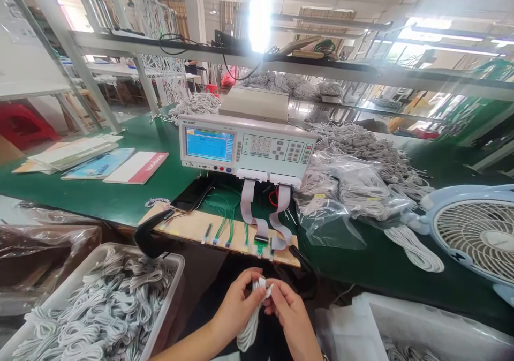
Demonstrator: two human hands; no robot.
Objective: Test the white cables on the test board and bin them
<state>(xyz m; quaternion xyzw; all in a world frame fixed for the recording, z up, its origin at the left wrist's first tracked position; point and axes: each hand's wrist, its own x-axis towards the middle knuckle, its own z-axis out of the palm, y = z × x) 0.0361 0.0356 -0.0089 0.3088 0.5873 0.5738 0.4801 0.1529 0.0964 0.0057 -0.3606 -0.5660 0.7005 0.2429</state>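
A coiled bundle of white cable (249, 330) hangs from my left hand (240, 302), whose thumb and fingers are closed round its upper end. My right hand (288, 308) pinches a small white end of the same bundle, close to the left thumb. Both hands are just in front of a wooden board (236, 232) at the table edge. Green wires and small connectors are fixed on that board. Grey ribbon cables (249, 203) run from it up to a tester (247, 145) with a lit blue screen.
Left below stands a white bin (179, 275) full of coiled cables. At right are another white bin (433, 313), bagged cable bundles (353, 189), a loose coil (415, 248) and a blue fan (477, 238). Booklets (136, 168) lie on the green table (160, 136). Black clamps (150, 235) grip the board.
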